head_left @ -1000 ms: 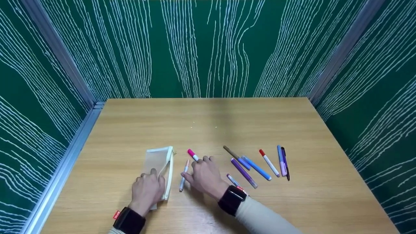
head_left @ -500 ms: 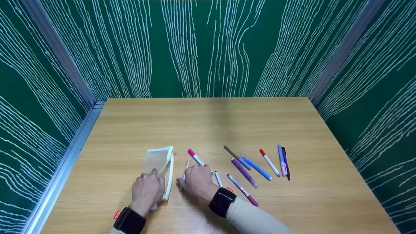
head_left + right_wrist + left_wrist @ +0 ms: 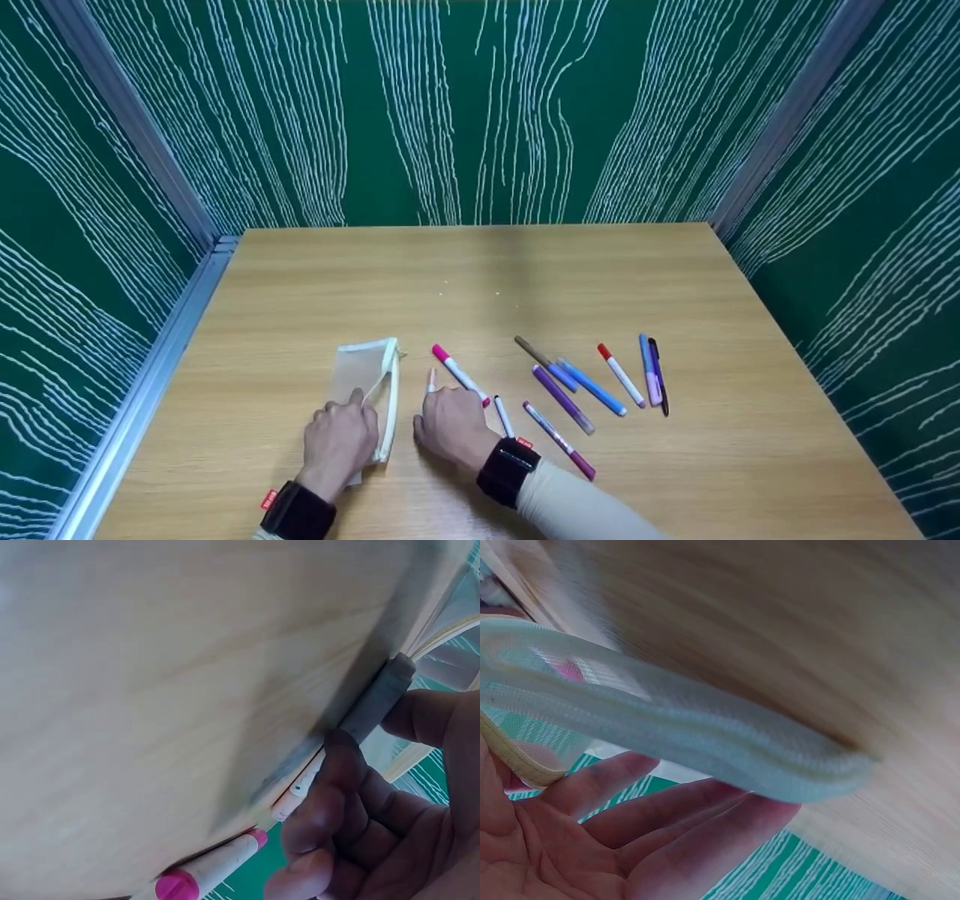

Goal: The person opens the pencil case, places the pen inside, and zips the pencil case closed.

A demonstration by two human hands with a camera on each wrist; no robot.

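The right hand (image 3: 452,424) pinches a grey-capped pen (image 3: 430,380), its long axis pointing up-frame, just right of the mesh pouch (image 3: 369,367), which the left hand (image 3: 339,441) fingers clamp.

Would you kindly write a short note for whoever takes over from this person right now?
Left hand: holds the white mesh pouch at its open edge, on the table.
Right hand: grips one pen with a pale orange cap, right beside the pouch's opening.
Pens loose on the table: a pink-capped one, a small white one, a magenta-tipped one, a purple one, a brown one, a blue one, a red-capped one, a lilac one and a dark one.
Done: no pen shows clearly inside the pouch.
Left: the held pen and all nine loose ones.
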